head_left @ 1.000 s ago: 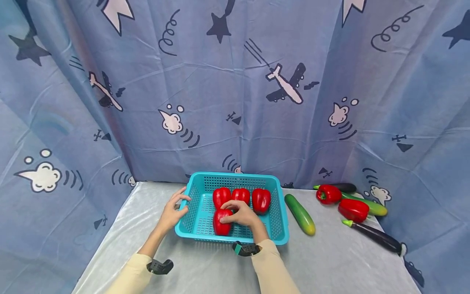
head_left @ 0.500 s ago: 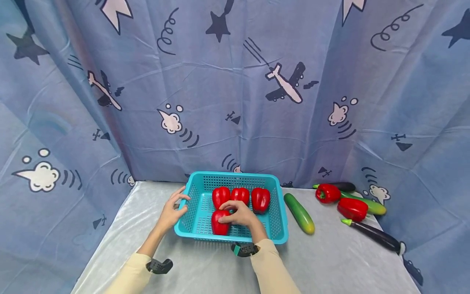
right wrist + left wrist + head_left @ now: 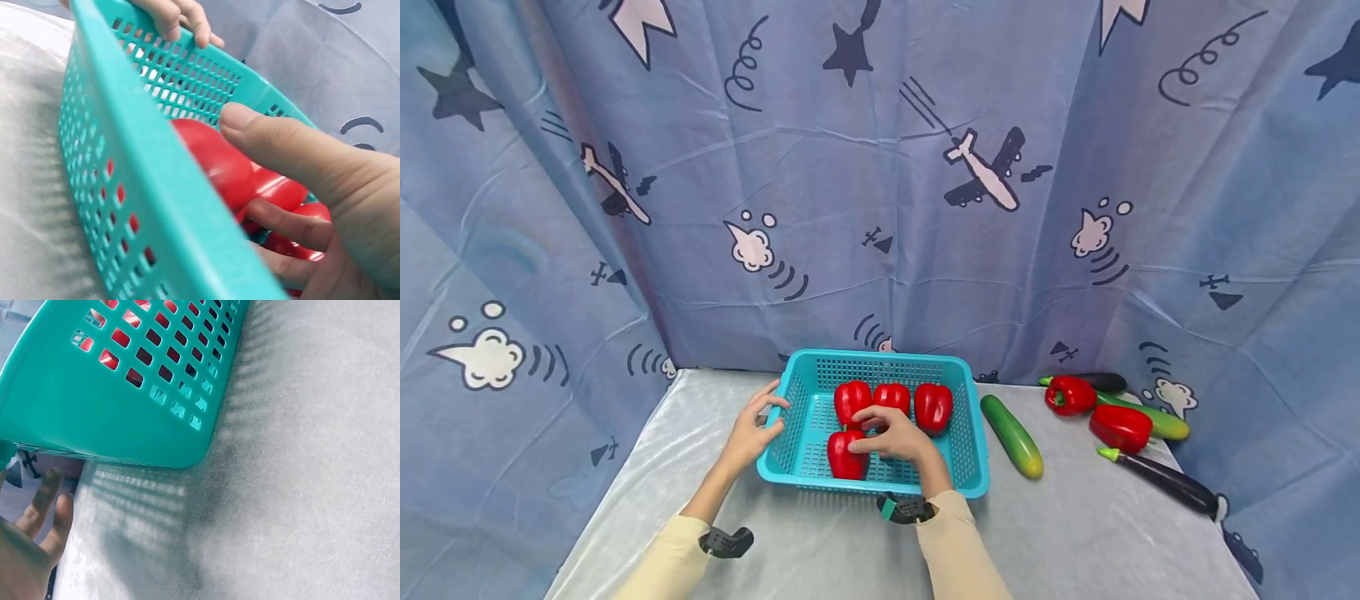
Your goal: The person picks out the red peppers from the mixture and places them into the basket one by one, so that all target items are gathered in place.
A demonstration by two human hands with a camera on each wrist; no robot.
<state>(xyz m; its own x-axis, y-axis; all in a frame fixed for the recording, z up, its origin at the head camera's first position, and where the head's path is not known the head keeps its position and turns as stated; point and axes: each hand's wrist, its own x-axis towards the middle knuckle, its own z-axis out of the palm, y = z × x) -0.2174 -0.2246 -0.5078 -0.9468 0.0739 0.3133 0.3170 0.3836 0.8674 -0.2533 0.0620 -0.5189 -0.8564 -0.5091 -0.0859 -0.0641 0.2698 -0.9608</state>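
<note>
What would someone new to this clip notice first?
Probably the bright turquoise basket at the table's middle, with four red peppers inside, the right hand at the one nearest the wearer and the left hand at the left rim. Next, the vegetables grouped at the table's right side, where red, green and dark purple mix. Behind it all, a blue curtain printed with planes and stars fills the background.

Red pepper (image 3: pixel 847 458) in basket (image 3: pixel 880 356), tilt unclear.
</note>
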